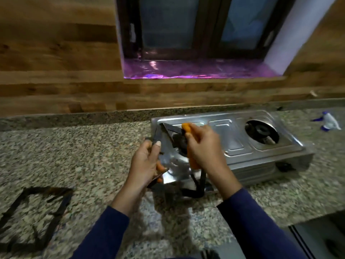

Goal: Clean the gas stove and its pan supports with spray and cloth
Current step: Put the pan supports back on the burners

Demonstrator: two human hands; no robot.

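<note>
In the head view, the steel gas stove (261, 152) sat askew toward the back of the speckled granite tabletop (84, 156), its rear edge near the raised stone lip under the wood-panelled wall (56, 53). 1 black pan support (170, 128) was held tilted above the stove's left burner. The left hand (145, 163) gripped its left edge, fingers (157, 146) curled round the bar with the thumb lying up along it. The right hand (203, 146) clutched an orange cloth (193, 161), fingers closed round it and pressing it against the support's upper bar. The right burner (261, 131) lay uncovered. A 2nd pan support (35, 217) lay flat at the far left, well apart from the stove, with bare granite between it and the hands. A white and blue spray bottle (329, 122) lay on its side at the far right, beyond the stove. The tabletop's front edge dropped away at the lower right. Above, a dark-framed window (196, 34) had a purple foil-lined sill (196, 69). Motion blur softened the details.
</note>
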